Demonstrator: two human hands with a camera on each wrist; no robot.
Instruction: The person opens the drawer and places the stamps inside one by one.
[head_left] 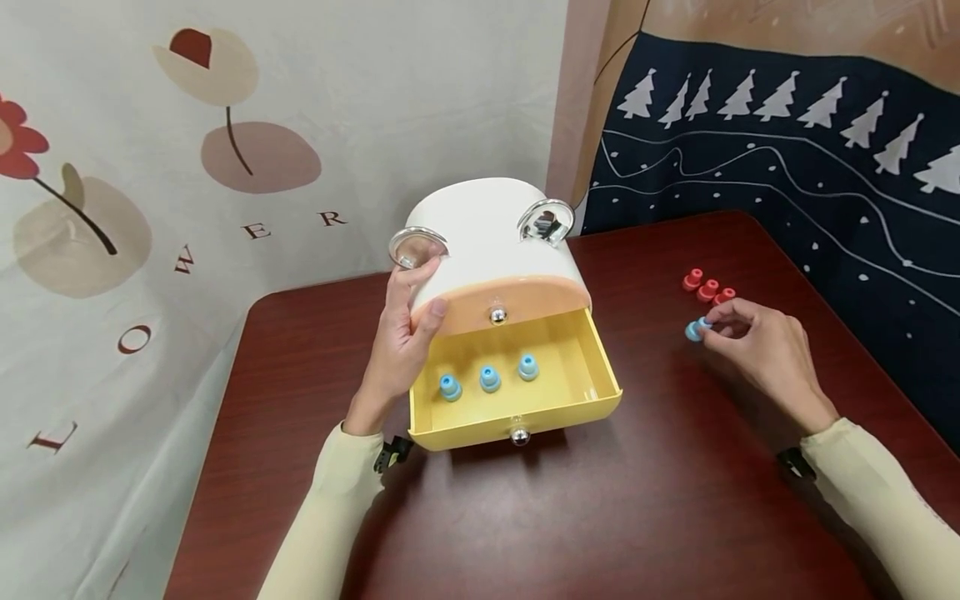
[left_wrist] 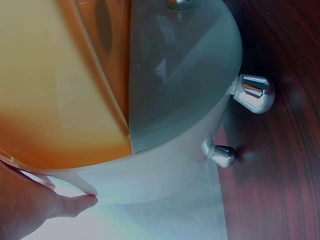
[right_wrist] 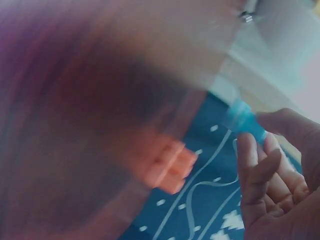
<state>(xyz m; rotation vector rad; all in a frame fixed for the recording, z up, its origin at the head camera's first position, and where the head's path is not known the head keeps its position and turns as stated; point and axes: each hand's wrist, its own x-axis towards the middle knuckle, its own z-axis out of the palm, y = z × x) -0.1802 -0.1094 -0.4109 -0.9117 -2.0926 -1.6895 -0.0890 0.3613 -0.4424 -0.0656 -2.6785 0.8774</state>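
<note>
A small white cabinet [head_left: 480, 225] with two round silver ears stands on the table. Its upper drawer [head_left: 465, 312] is orange and closed; the yellow lower drawer [head_left: 517, 410] is pulled out, with three blue stepped pegs [head_left: 490, 379] standing inside. My left hand [head_left: 401, 333] grips the cabinet's left side, thumb on the front edge and fingers up by the left ear. Off to the right, my right hand [head_left: 765, 350] pinches another blue peg [head_left: 696, 330] between thumb and fingertips. This blue peg [right_wrist: 245, 120] is blurred in the right wrist view.
Three red pegs [head_left: 707, 290] stand in a row just beyond my right fingertips. A flower-print cloth [head_left: 420, 100] hangs behind the dark wooden table [head_left: 637, 517]. A navy cloth with white trees [head_left: 750, 150] borders its right side. Silver knobs [head_left: 520, 436] stick out from the drawers.
</note>
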